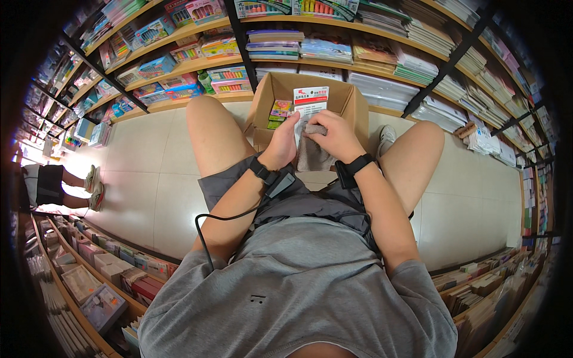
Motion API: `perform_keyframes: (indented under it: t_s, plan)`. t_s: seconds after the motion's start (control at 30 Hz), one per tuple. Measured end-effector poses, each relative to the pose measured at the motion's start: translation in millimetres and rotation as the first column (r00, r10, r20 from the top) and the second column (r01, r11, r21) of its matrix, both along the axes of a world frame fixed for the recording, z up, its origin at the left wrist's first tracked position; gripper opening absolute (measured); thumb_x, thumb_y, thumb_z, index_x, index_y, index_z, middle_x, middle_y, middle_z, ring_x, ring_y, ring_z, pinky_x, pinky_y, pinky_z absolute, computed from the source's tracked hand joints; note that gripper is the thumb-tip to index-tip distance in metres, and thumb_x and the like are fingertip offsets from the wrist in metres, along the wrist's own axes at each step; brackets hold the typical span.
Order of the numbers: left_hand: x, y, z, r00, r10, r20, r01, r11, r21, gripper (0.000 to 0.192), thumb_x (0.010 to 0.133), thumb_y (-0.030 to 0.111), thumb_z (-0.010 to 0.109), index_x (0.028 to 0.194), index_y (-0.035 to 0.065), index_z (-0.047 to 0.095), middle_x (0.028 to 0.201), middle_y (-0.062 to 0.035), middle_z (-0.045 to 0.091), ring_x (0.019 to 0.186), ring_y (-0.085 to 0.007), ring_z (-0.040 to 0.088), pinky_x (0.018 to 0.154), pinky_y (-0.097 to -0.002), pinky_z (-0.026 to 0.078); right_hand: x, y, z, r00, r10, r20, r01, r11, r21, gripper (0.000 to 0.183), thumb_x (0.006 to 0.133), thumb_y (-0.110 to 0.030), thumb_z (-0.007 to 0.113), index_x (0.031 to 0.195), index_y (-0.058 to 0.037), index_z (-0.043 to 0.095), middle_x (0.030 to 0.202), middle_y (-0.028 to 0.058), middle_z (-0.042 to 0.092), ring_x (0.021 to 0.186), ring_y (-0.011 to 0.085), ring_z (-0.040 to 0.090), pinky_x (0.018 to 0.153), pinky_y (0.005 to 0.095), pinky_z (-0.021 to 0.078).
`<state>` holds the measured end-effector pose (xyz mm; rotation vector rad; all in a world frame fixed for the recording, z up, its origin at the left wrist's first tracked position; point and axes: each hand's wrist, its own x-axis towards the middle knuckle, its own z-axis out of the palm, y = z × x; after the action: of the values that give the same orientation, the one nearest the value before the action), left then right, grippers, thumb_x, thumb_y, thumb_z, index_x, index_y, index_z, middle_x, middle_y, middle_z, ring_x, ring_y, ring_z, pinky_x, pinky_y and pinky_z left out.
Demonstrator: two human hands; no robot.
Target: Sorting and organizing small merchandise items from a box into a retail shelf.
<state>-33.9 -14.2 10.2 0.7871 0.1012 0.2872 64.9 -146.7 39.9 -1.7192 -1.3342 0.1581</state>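
Between my knees, my left hand (284, 139) holds a flat packet (310, 96) with a white and red printed header upright by its left edge. A grey cloth (315, 154) is bunched in the fingers of my right hand (336, 134), against the packet's lower part, and its loose end hangs down. Behind both hands stands an open cardboard box (267, 96) on the floor. Inside its left side lie several small packs (282, 108) with pink, yellow and green printing. My hands and the packet hide the rest of the box's inside.
Shelves ahead hold boxed colour sets (228, 79) and stacks of paper pads (327, 47). Low racks (147, 268) of boxes and books run behind me on both sides. A person's legs (76, 190) are at far left. A black cable (201, 232) loops by my left arm.
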Motion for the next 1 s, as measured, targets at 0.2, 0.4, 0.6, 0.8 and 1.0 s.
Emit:
perform_keyframes:
  t_s: [0.2, 0.4, 0.6, 0.8, 1.0]
  plan:
    - [3, 5, -18, 0.996, -0.06, -0.07, 0.061, 0.998, 0.017, 0.038, 0.101, 0.028, 0.042, 0.128, 0.0032, 0.051, 0.125, -0.007, 0.058, 0.114, -0.0183, 0.053, 0.1, -0.0333, 0.038, -7, 2, 3, 0.999, 0.033, 0.04, -0.031, 0.997, -0.07, 0.021, 0.077, -0.01, 0.067, 0.095, -0.0024, 0.059, 0.093, 0.0128, 0.058, 0.087, 0.0338, 0.059, 0.075, 0.0372, 0.0473]
    - [4, 3, -10, 0.998, 0.01, -0.069, -0.001, 0.991, 0.134, 0.039, 0.101, 0.028, 0.042, 0.129, 0.0022, 0.05, 0.126, -0.0081, 0.057, 0.116, -0.0188, 0.053, 0.1, -0.0334, 0.039, -2, 3, -1, 0.999, -0.036, 0.01, 0.036, 0.999, 0.006, 0.018, 0.077, -0.011, 0.068, 0.091, -0.003, 0.061, 0.09, 0.0123, 0.058, 0.085, 0.0337, 0.059, 0.074, 0.0366, 0.0475]
    - [0, 4, 2, 0.995, 0.077, 0.064, -0.071, 0.993, -0.089, 0.042, 0.101, 0.027, 0.041, 0.133, -0.0006, 0.046, 0.13, -0.0124, 0.056, 0.116, -0.0227, 0.057, 0.101, -0.0342, 0.042, 10, -6, 9, 0.961, -0.274, -0.031, 0.274, 0.962, 0.013, 0.018, 0.078, -0.012, 0.068, 0.09, -0.001, 0.061, 0.089, 0.0133, 0.06, 0.084, 0.0335, 0.06, 0.073, 0.0371, 0.0481]
    - [0, 18, 7, 0.978, 0.204, 0.048, -0.202, 0.978, -0.049, 0.043, 0.101, 0.026, 0.035, 0.133, -0.0012, 0.043, 0.128, -0.0163, 0.057, 0.117, -0.03, 0.057, 0.098, -0.0446, 0.047, 47, -14, -10, 0.82, -0.572, -0.016, 0.57, 0.815, 0.102, 0.023, 0.08, -0.017, 0.073, 0.088, -0.0008, 0.059, 0.074, 0.0104, 0.061, 0.067, 0.022, 0.058, 0.064, 0.0318, 0.0472]
    - [-2, 18, 13, 0.992, 0.129, -0.004, -0.129, 0.988, -0.084, 0.048, 0.1, 0.025, 0.031, 0.14, -0.0006, 0.033, 0.135, -0.0202, 0.05, 0.125, -0.0342, 0.05, 0.105, -0.0502, 0.041, 52, -17, -14, 0.809, -0.557, -0.184, 0.574, 0.817, 0.048, 0.023, 0.083, -0.018, 0.071, 0.087, -0.0002, 0.058, 0.072, 0.005, 0.06, 0.064, 0.0127, 0.053, 0.061, 0.0284, 0.0454]
